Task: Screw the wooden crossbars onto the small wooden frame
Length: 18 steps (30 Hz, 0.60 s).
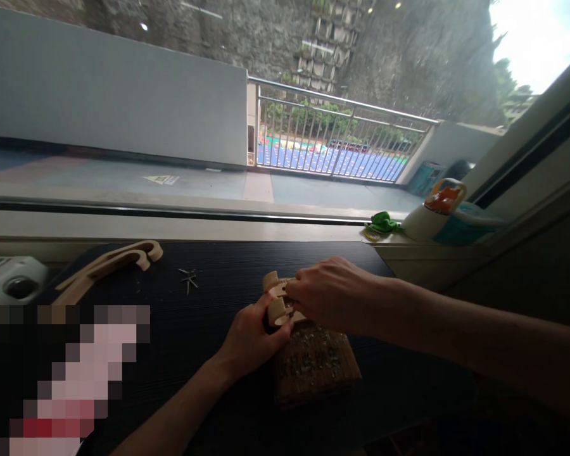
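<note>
My left hand (251, 332) is closed around pale curved wooden pieces (277, 308) with rounded, hooked ends, holding them from the left. My right hand (335, 294) is closed in a pinch over the same pieces, close to a small dark hole. What sits between its fingertips is hidden. Beneath and just in front of the hands lies a brown block (318, 367) with dark marks and a shiny top. Several thin metal screws or nails (188, 279) are scattered on the dark table (218, 259) to the left.
Two more curved wooden pieces (114, 258) lie at the table's left, beside a white device (12, 278). On the windowsill stand a white and orange container (427, 215) and a green cloth-like item (381, 221). Pixelation covers the lower left corner.
</note>
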### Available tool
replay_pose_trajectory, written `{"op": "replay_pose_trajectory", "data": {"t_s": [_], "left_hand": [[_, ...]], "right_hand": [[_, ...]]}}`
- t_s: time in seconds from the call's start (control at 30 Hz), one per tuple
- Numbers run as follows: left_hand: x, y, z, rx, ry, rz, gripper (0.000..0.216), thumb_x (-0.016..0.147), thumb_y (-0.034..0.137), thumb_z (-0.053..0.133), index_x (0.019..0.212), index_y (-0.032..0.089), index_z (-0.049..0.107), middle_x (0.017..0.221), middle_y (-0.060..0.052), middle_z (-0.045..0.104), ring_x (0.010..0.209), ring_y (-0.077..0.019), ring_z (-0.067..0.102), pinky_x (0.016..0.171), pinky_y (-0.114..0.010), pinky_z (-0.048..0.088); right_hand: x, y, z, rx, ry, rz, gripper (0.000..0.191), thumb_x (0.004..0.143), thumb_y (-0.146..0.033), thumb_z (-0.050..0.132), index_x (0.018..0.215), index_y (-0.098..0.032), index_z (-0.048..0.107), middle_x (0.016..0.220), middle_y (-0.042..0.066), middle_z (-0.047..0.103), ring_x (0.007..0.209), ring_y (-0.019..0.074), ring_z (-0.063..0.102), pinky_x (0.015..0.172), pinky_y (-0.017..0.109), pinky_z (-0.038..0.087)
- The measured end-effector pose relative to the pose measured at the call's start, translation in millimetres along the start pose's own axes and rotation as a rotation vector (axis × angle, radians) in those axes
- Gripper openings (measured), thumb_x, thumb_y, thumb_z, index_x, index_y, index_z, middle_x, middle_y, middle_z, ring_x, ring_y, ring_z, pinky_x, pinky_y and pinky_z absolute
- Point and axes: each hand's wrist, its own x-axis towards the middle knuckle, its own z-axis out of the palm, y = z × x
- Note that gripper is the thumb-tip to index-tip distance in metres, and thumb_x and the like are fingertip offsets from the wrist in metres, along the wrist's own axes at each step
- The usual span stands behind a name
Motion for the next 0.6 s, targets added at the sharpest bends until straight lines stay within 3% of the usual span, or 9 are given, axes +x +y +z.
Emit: {"op": "replay_pose_trajectory", "data": {"t_s": [0.1,0.23,0.6], "left_hand": [[0,0,0,0.006,-0.007,0.002,0.035,0.07,0.032,0.056,0.102,0.021,0.052,0.075,0.001,0.062,0.064,-0.0137,0.056,0.062,-0.024,0.042],[0,-3,1,0.073,0.025,0.002,0.036,0.069,0.035,0.056,0.102,0.021,0.054,0.077,-0.001,0.062,0.067,-0.0151,0.056,0.063,-0.025,0.042],[0,-3,1,0.023,0.018,0.037,0.042,0.07,0.035,0.055,0.109,0.02,0.052,0.08,0.0,0.064,0.068,-0.0146,0.059,0.065,-0.024,0.044]], "right_hand": [[1,-1,4,0.072,0.018,0.036,0.013,0.083,-0.021,0.045,0.083,-0.015,0.056,0.067,0.003,0.059,0.057,0.0095,0.051,0.05,0.023,0.025],[2,3,11,0.128,0.141,0.15,0.02,0.085,-0.027,0.039,0.082,-0.016,0.056,0.067,0.002,0.059,0.057,0.009,0.049,0.05,0.025,0.021],[-3,-1,16,0.184,0.162,0.297,0.025,0.085,-0.031,0.035,0.088,-0.017,0.055,0.075,0.004,0.061,0.061,0.0102,0.048,0.053,0.025,0.02]]}}
